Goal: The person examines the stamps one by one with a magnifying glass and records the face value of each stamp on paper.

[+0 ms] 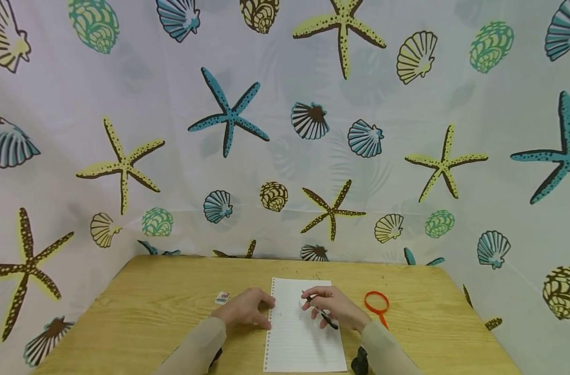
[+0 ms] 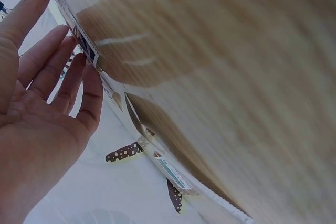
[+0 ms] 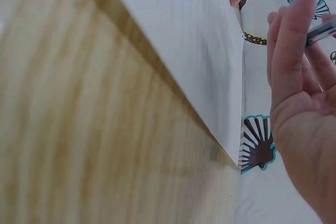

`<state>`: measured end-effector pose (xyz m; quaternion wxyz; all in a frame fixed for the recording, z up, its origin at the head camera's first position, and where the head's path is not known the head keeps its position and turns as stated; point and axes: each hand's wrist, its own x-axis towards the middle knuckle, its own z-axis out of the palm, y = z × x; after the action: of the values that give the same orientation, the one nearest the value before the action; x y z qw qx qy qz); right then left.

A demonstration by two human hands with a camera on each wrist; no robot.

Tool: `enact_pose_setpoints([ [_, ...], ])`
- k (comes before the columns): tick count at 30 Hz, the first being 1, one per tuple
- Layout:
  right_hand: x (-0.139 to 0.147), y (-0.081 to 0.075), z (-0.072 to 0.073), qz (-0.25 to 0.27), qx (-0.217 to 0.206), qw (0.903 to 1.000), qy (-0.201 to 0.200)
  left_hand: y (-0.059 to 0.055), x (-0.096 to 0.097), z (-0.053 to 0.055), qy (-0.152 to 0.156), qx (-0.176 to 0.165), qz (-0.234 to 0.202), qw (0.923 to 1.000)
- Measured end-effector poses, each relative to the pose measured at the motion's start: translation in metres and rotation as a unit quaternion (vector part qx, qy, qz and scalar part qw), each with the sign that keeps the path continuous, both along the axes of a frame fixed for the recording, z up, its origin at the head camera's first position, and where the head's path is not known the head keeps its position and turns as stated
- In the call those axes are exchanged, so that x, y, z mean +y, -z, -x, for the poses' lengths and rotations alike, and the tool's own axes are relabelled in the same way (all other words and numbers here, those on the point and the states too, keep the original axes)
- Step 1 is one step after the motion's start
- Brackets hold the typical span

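Note:
A lined, hole-punched sheet of paper (image 1: 304, 346) lies on the wooden table in front of me. Over its upper right part, my right hand (image 1: 338, 306) holds a dark pen (image 1: 329, 320) between its fingers. The pen slants, and whether its tip touches the paper cannot be told. In the right wrist view, part of the pen (image 3: 320, 32) shows between the fingers. My left hand (image 1: 245, 308) is at the sheet's left edge, its thumb and fingers spread and relaxed, holding nothing. Faint marks are on the sheet near that hand.
A red magnifying glass (image 1: 381, 316) lies right of my right hand. A small printed, stamp-like piece (image 1: 222, 298) lies left of the paper. Behind the wooden table (image 1: 163, 291) hangs a white cloth (image 1: 275, 166) patterned with shells and starfish.

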<state>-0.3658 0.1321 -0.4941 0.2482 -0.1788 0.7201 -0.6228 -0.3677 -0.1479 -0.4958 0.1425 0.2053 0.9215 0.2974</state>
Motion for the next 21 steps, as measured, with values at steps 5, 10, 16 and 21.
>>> enact_pose_setpoints([
  [5,0.006,-0.004,-0.002,-0.005,-0.004,0.9999,-0.013,0.002,-0.001,0.001,0.0,-0.004,-0.006,1.0],
  [10,0.011,-0.007,-0.003,-0.014,0.004,0.9996,-0.025,0.001,-0.002,0.001,0.007,-0.001,-0.007,0.9999],
  [16,0.021,-0.006,-0.002,-0.018,0.005,0.9992,-0.036,0.0,-0.002,-0.001,0.012,-0.001,-0.01,0.9999],
  [21,0.031,-0.006,0.0,-0.019,0.01,0.9988,-0.043,-0.002,-0.002,-0.002,0.02,0.004,-0.009,0.9997],
])
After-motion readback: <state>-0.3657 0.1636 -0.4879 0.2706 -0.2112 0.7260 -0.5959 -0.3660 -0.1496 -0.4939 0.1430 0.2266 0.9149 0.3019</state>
